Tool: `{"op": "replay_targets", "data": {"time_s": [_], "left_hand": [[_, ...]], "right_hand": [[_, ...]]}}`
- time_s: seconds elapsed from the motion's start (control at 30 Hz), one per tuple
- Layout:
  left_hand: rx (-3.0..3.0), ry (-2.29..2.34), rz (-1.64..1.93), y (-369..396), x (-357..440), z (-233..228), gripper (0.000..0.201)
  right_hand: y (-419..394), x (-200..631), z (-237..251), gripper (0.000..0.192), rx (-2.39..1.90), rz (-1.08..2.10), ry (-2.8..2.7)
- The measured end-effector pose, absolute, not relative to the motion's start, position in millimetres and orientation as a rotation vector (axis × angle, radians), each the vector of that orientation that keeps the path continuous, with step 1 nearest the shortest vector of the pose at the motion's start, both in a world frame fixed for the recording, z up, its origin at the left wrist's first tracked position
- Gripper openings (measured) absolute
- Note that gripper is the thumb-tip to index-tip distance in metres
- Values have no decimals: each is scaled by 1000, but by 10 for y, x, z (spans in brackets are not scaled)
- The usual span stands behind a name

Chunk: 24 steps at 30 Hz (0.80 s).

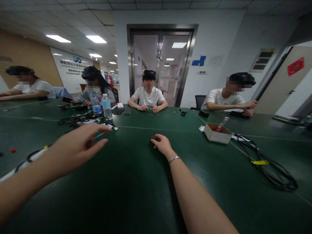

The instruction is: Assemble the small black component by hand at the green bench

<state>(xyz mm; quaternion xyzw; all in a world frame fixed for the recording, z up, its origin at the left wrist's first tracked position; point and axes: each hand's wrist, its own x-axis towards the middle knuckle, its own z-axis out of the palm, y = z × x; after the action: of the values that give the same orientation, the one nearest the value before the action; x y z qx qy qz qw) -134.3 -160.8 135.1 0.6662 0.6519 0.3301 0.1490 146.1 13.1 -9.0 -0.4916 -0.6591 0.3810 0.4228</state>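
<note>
My right hand point(162, 145), with a silver bracelet at the wrist, reaches to the middle of the green table point(136, 185). Its thumb and fingers pinch a small dark cylindrical piece point(153, 136), which looks like a short metal part; its exact kind is too small to make out. On the left, my left hand point(79, 144) hovers above the table with thumb and forefinger apart and nothing between them. Behind its fingertips lie tangled black cables point(75, 119) and scraps of white paper.
Two water bottles point(107, 107) stand at the back left beside phones point(127, 111). To the right are a small open box point(217, 134) holding a red-labelled tube, and a coiled black cable point(273, 172) with a yellow tie. Several people wearing headsets sit around the table.
</note>
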Motion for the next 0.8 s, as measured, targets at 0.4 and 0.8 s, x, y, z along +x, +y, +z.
{"op": "replay_targets", "data": {"time_s": [0.4, 0.8], "left_hand": [[1828, 1256, 1134, 240, 103, 44, 15], [1241, 997, 1331, 234, 27, -69, 13]], "right_hand": [[145, 1483, -93, 14, -1223, 1019, -1468], [164, 1597, 85, 13, -989, 1445, -1096]]}}
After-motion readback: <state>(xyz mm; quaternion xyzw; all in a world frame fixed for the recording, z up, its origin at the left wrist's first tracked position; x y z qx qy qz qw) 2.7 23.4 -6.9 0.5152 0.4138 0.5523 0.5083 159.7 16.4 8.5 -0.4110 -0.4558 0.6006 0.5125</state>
